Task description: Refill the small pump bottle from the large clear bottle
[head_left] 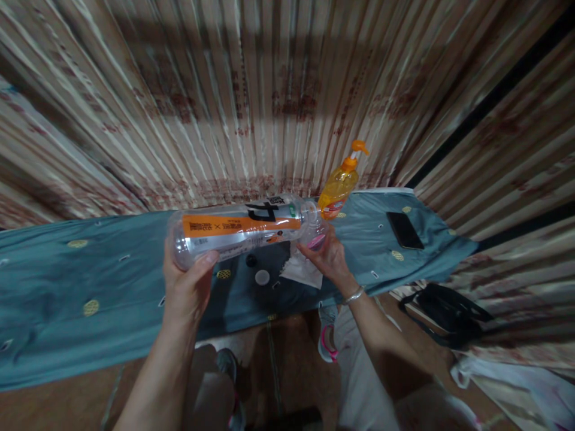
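My left hand (188,281) is closed around the base end of a large clear plastic bottle (238,230) with an orange and silver label. The bottle lies almost level in the air, its neck pointing right. At that neck, my right hand (333,257) grips a small clear container (317,230) with a pink part. Whether the bottle's mouth touches the container or anything flows between them, I cannot tell. Below them on the cloth lie a white round cap (262,277), a small dark cap (251,260) and a white crumpled packet or tissue (303,269).
A yellow pump bottle (338,190) with an orange top stands behind my right hand. A dark phone (405,230) rests on the teal cloth (126,269) to the right. Curtains (269,90) hang behind. On the floor at right is a black bag (449,314).
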A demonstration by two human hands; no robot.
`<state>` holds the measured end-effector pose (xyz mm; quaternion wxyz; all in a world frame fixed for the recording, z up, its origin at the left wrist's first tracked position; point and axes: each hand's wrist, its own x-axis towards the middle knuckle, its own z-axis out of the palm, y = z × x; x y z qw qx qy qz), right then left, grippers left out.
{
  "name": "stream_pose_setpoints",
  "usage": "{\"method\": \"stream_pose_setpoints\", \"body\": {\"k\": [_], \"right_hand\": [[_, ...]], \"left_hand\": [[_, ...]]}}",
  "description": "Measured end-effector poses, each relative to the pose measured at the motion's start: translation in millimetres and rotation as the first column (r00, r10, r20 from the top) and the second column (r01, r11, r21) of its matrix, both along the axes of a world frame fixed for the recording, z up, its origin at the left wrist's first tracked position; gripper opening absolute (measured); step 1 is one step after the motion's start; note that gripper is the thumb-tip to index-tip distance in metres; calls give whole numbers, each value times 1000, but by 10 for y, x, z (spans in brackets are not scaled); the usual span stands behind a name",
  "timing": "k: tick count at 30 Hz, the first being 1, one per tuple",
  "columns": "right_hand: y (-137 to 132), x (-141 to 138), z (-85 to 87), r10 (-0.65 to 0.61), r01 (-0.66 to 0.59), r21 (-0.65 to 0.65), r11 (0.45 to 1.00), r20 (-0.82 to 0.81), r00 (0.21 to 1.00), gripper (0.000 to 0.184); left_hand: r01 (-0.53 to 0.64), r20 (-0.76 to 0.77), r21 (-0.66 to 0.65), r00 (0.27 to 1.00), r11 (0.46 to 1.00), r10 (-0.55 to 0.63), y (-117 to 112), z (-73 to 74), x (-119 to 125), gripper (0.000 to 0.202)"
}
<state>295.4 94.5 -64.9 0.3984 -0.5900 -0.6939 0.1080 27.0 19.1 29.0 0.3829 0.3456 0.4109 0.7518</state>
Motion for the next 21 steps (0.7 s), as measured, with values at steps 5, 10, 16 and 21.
{"method": "stream_pose_setpoints", "body": {"k": [5,10,16,21], "right_hand": [[6,2,20,-24,24,-15,1000,-11,1000,86],[12,6,7,-26,26,-4,1000,-6,1000,86],[19,12,-22,-46,45,-16,999,-17,999,83],[31,32,-43,-35,35,5,999,6,999,84]], "left_hand": [[-2,26,14,1000,1000,1,-1,12,12,84],[-11,49,8,999,1000,11,-1,31,32,84],[-27,30,-15,999,1000,27,-2,31,31,87],[-6,11,3,1000,1000,6,-1,13,11,86]]}}
